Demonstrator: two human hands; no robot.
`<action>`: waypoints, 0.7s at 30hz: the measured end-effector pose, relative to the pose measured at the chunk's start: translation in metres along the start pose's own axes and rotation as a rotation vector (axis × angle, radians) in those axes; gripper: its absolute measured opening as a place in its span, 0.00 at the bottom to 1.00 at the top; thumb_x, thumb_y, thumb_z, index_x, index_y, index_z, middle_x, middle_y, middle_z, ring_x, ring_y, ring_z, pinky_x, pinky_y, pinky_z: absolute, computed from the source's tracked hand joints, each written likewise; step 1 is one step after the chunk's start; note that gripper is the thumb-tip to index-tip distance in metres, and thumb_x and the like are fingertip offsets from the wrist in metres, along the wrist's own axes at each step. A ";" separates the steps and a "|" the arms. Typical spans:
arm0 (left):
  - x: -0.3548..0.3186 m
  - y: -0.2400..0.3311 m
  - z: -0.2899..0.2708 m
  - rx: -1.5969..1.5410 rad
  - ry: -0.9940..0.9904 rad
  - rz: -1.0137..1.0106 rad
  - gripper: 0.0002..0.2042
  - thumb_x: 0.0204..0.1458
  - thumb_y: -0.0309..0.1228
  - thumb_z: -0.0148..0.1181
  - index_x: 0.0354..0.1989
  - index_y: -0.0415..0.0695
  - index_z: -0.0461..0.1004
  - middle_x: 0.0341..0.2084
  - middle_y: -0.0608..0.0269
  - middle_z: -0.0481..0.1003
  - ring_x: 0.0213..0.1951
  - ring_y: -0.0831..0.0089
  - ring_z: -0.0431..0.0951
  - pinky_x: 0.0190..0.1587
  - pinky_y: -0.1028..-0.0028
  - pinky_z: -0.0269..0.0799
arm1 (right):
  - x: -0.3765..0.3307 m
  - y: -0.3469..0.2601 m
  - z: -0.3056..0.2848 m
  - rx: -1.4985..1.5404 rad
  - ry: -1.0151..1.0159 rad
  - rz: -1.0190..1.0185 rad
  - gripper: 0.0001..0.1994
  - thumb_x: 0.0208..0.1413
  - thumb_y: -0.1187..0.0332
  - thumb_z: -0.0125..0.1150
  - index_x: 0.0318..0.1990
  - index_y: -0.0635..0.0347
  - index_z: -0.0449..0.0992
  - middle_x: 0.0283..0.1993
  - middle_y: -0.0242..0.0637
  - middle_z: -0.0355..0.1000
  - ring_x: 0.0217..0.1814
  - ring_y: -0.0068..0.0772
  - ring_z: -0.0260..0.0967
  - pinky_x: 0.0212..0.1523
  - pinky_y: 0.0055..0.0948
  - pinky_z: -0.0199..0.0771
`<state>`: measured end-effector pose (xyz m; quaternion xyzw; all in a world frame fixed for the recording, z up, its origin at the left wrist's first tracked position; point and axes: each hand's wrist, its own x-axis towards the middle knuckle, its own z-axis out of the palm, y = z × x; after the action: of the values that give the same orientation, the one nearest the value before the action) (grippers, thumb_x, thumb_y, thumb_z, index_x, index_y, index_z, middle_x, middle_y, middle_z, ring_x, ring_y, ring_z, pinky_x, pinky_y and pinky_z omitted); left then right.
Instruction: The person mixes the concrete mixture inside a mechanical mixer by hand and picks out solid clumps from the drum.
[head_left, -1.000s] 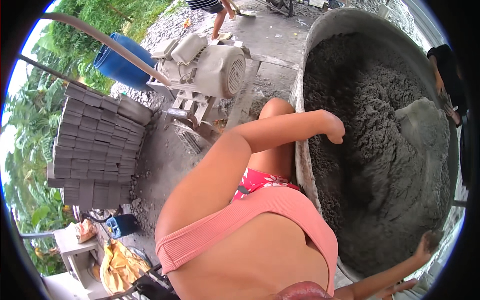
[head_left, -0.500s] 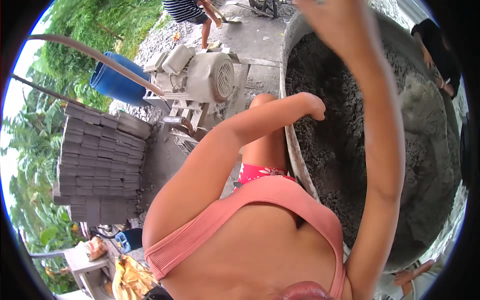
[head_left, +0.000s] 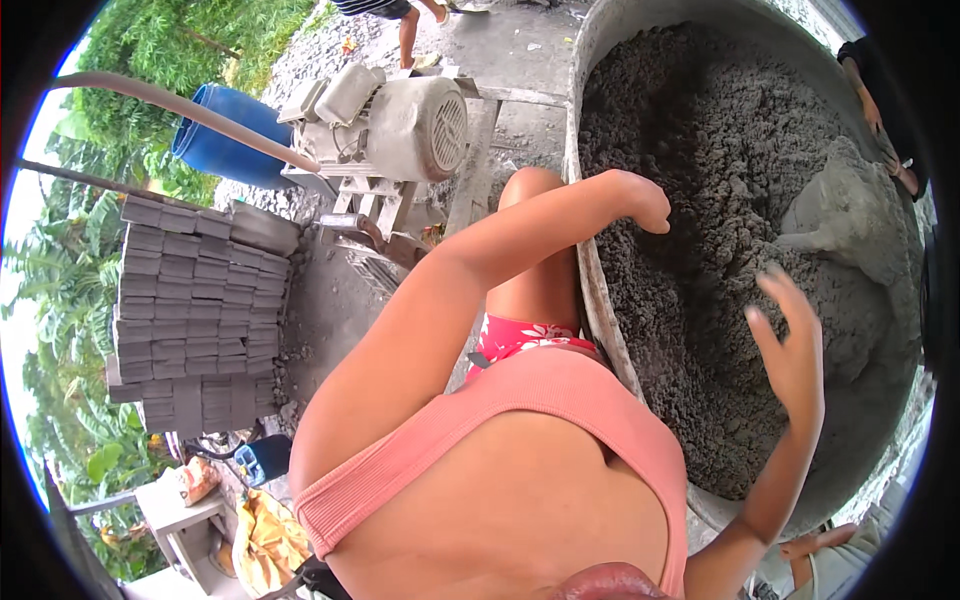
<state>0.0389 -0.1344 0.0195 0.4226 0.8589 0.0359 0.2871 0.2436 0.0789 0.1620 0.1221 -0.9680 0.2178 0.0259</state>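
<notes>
Yard notes: grey mix lay in a wide round tub

Far left, leafy greenery bordered the yard. In front of it stood a tall stack of grey blocks, laid in rows, with a blue barrel lying tilted beyond its top end. Lower down, a pale table stood near a crumpled yellow cloth.

Next, a dusty motor sat on a frame, well apart from the blocks. Past it, at the upper edge, a co-worker's bare leg showed below striped clothing.

Centre: the wearer's patterned shorts and leg were close beside the tub wall. The left arm reached across the rim; the left hand was bent downward over the mix. Its fingers were hidden; could not tell whether spread or pressed together, nor whether it touched anything.

Right of that, the right hand was spread above the mix, thumb and fingers apart. A smoother, paler lump lay along the tub's right side. At the far right edge, a dark-clothed person's arm was near the rim.
</notes>
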 end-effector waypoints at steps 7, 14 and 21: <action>0.004 0.010 -0.002 0.068 0.068 0.226 0.19 0.55 0.39 0.45 0.44 0.41 0.79 0.45 0.46 0.76 0.50 0.51 0.75 0.54 0.57 0.70 | -0.100 0.035 0.008 0.187 -0.074 0.387 0.16 0.54 0.70 0.63 0.50 0.67 0.76 0.54 0.49 0.74 0.59 0.46 0.70 0.61 0.37 0.64; -0.007 0.044 -0.065 0.080 0.101 0.155 0.22 0.58 0.40 0.47 0.58 0.44 0.71 0.63 0.53 0.63 0.64 0.57 0.64 0.66 0.65 0.59 | -0.098 0.062 0.028 0.161 -0.019 0.392 0.17 0.56 0.65 0.63 0.50 0.63 0.76 0.52 0.46 0.75 0.56 0.46 0.70 0.57 0.37 0.67; 0.058 0.041 -0.062 0.000 0.292 0.240 0.23 0.61 0.42 0.44 0.61 0.46 0.68 0.61 0.52 0.64 0.62 0.57 0.66 0.64 0.63 0.62 | -0.099 0.070 0.032 0.157 -0.159 0.558 0.20 0.57 0.60 0.61 0.54 0.62 0.74 0.55 0.48 0.73 0.57 0.48 0.69 0.56 0.39 0.68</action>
<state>0.0075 -0.0538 0.0566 0.5122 0.8349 0.1311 0.1531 0.3220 0.1486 0.0943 -0.1305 -0.9433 0.2804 -0.1202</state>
